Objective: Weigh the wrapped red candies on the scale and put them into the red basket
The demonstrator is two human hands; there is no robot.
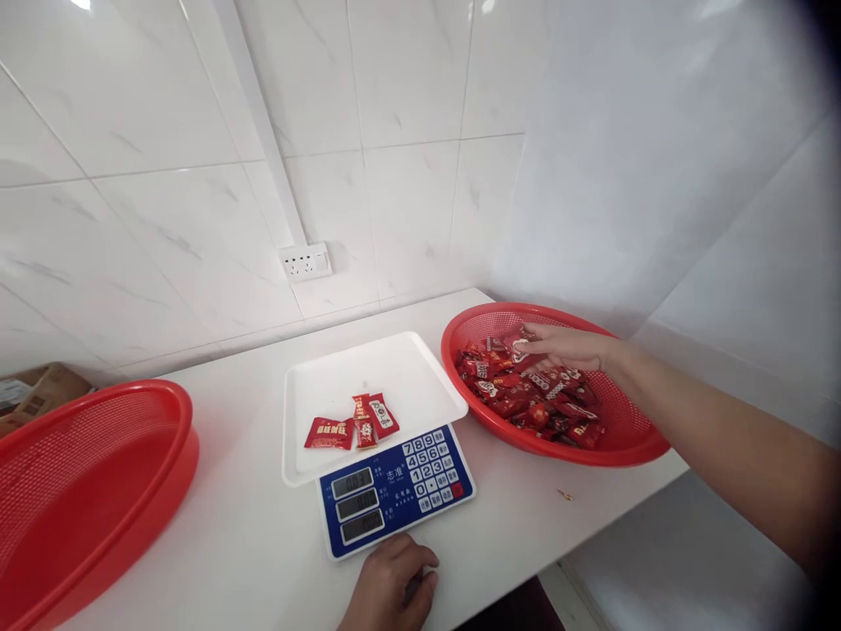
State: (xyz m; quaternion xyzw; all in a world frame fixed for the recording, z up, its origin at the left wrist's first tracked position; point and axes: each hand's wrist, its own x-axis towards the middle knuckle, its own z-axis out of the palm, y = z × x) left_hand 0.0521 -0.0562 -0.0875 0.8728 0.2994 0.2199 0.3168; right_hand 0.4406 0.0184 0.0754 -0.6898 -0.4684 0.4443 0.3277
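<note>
My right hand (568, 347) reaches into a red perforated basket (631, 443) from the right. Its fingers pinch a dark red wrapped snack packet (520, 347) just above the heap of red snack packets (509, 399) inside. Loosely curled, my left hand (394, 578) rests on the table against the front edge of a blue digital scale (398, 504), and nothing shows between its fingers. On the scale's white tray (368, 364) lie several small red packets (328, 432), close together near the front edge. The top display seems to read 0.03.
Another red basket (177, 403) stands at the left, with no packets visible inside. Behind it is a brown cardboard box (56, 390). A small gold scrap (564, 495) lies on the white table (243, 526). A power socket (306, 261) is on the tiled wall.
</note>
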